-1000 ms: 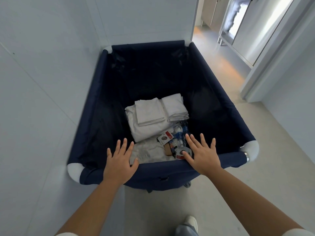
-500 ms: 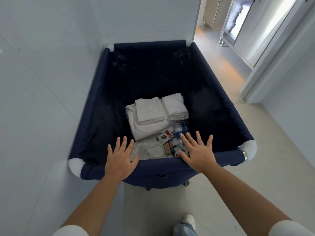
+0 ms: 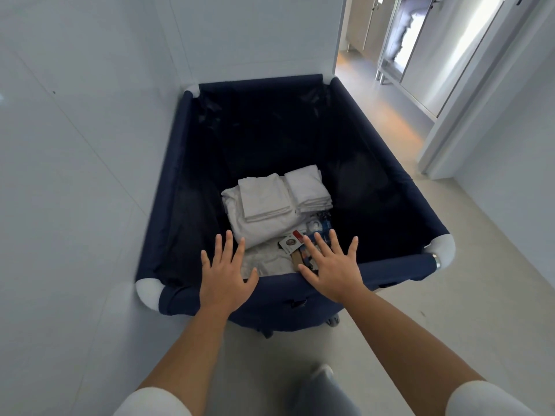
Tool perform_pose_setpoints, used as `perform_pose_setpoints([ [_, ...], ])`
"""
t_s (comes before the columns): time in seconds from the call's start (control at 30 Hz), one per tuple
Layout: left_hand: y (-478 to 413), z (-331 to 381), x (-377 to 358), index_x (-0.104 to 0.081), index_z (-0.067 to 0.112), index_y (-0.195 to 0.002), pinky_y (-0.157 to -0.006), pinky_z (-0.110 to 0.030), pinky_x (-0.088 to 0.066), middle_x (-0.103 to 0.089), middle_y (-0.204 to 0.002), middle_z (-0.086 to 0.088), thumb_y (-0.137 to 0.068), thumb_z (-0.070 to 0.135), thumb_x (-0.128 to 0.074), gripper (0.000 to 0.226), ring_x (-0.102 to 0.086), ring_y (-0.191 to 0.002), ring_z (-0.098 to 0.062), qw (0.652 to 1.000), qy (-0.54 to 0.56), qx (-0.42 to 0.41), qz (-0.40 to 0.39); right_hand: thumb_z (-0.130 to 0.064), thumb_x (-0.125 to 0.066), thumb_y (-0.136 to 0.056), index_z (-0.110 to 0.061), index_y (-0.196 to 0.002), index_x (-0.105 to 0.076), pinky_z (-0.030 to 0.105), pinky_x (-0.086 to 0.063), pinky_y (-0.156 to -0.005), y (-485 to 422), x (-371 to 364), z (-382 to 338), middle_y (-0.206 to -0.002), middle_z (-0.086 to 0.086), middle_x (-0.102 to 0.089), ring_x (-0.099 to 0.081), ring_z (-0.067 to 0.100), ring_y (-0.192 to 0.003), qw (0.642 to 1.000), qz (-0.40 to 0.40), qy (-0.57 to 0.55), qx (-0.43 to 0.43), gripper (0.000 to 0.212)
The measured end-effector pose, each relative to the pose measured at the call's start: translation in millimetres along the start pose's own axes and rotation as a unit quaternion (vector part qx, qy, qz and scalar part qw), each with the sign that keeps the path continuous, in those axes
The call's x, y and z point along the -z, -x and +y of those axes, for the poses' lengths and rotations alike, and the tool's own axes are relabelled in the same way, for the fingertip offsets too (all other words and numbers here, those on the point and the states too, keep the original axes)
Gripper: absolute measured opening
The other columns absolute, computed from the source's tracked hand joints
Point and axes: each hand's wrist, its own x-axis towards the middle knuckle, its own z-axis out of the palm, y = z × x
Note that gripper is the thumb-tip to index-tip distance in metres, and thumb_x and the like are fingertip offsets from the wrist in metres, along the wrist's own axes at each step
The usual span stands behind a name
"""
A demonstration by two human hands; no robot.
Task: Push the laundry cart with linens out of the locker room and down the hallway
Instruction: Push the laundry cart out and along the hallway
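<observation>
A navy fabric laundry cart (image 3: 399,267) with white corner caps fills the middle of the head view. Folded white linens (image 3: 264,202) lie at its bottom, with small packaged items (image 3: 292,243) just in front of them. My left hand (image 3: 223,273) rests flat on the cart's near rim, fingers spread. My right hand (image 3: 332,267) lies flat on the same rim a little to the right, fingers also spread. Neither hand grips anything.
A white wall (image 3: 75,175) runs close along the cart's left side and another stands right behind its far end. A doorway (image 3: 390,94) opens at the far right onto a lit floor. A door frame (image 3: 444,139) stands right. My shoe (image 3: 322,372) shows below.
The cart has rolled slightly forward and away from me. Both hands stay flat on the near rim and my arms have stretched out further.
</observation>
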Motion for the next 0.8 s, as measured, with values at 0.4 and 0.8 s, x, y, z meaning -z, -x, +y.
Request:
perform_pose_setpoints([
  [0.4,-2,10,1,-0.025,0.015,-0.144,-0.11,-0.061,-0.009,-0.008,-0.156,-0.013,-0.082,0.053,-0.028,0.073,-0.002,-0.144,-0.032,0.999,0.0,-0.026,0.024,-0.064,-0.012,-0.088,-0.031,-0.148,0.005,0.062,0.009,-0.109,-4,-1,12,-0.159,-0.003,-0.008,0.005,0.032,-0.145,1.0,0.021,-0.004,0.001,0.071],
  [0.8,-3,13,-2,-0.029,0.014,-0.143,-0.11,-0.06,-0.01,-0.011,-0.156,-0.012,-0.083,0.051,-0.034,0.071,-0.005,-0.144,-0.031,0.999,0.003,-0.032,0.032,-0.063,-0.01,-0.087,-0.031,-0.148,0.005,0.062,0.009,-0.109,-4,-2,16,-0.159,-0.003,-0.011,0.003,0.032,-0.145,1.0,0.015,0.003,-0.005,0.07],
])
